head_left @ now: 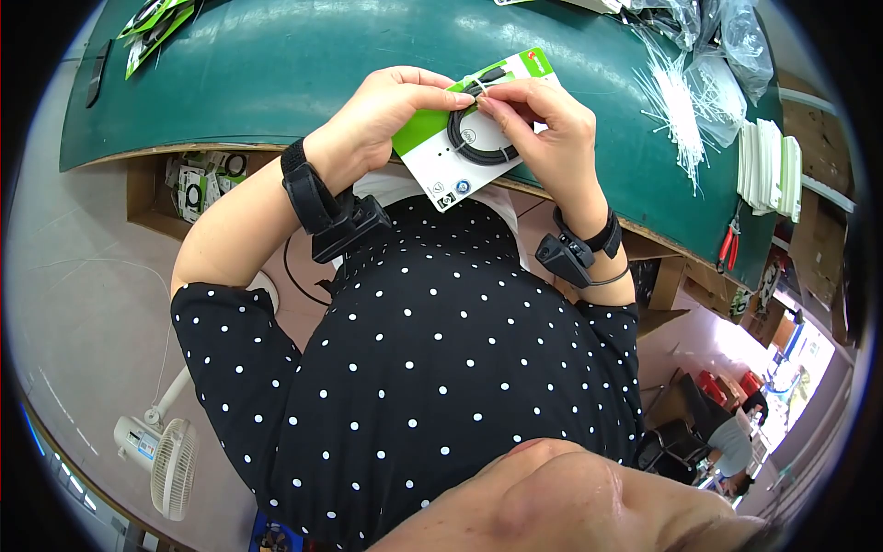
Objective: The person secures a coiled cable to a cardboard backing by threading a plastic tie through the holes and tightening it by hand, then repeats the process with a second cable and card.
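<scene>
A white and green packaging card (423,163) is held tilted over the table's near edge, with a coiled black cable (488,157) lying on its face. A thin white cable tie (479,86) shows at the top of the coil, near the cable's plug end. My left hand (391,108) is closed, thumb and fingers pinching the card and coil from the left. From the right, my right hand (544,122) pinches at the tie, thumb and forefinger together; its fingertips partly hide the tie's end.
On the green table (276,83), loose white cable ties (679,110) lie to the right, near plastic bags (743,46), a stack of cards (768,170) and red-handled pliers (728,247). Packaged cables (156,29) lie at far left. A box (152,198) sits below the table.
</scene>
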`<state>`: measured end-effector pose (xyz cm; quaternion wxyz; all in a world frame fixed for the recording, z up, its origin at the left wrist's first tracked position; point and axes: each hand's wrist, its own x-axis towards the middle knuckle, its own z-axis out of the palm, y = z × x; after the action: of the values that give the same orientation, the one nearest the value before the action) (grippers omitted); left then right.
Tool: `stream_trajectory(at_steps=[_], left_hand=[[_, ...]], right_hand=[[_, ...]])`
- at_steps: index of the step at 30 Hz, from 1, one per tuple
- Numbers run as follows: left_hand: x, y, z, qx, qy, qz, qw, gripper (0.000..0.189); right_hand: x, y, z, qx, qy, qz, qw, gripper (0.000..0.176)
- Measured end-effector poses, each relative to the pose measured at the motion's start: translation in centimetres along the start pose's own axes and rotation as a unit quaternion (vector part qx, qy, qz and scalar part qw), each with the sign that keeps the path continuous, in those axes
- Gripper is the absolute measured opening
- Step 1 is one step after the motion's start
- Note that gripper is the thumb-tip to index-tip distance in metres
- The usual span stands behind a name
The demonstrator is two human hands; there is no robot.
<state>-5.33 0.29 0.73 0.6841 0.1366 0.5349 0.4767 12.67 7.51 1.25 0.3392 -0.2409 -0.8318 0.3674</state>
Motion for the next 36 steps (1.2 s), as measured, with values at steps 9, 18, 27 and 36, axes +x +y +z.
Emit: stream_trajectory(at_steps=[9, 18, 27, 36], left_hand=[[0.05, -0.05, -0.12, 0.029, -0.020, 0.032, 0.999, 0.022], [-0.03, 0.10, 0.10, 0.035, -0.007, 0.033, 0.999, 0.025], [0.12, 0.02, 0.39, 0.043, -0.004, 0.051, 0.998, 0.030], [0.23, -0.10, 0.37, 0.034, -0.004, 0.051, 0.998, 0.030]], right_hand=[[-0.01, -0.16, 0.16, -0.027, 0.004, -0.018, 0.999, 0.010], [-0.26, 0.27, 0.33, 0.010, 0.017, -0.004, 1.000, 0.012], [-0.54, 0.22, 0.50, -0.081, 0.034, -0.066, 0.994, 0.009], [-0.69, 0.67, 0.75, 0.009, 0.045, -0.017, 0.999, 0.012]])
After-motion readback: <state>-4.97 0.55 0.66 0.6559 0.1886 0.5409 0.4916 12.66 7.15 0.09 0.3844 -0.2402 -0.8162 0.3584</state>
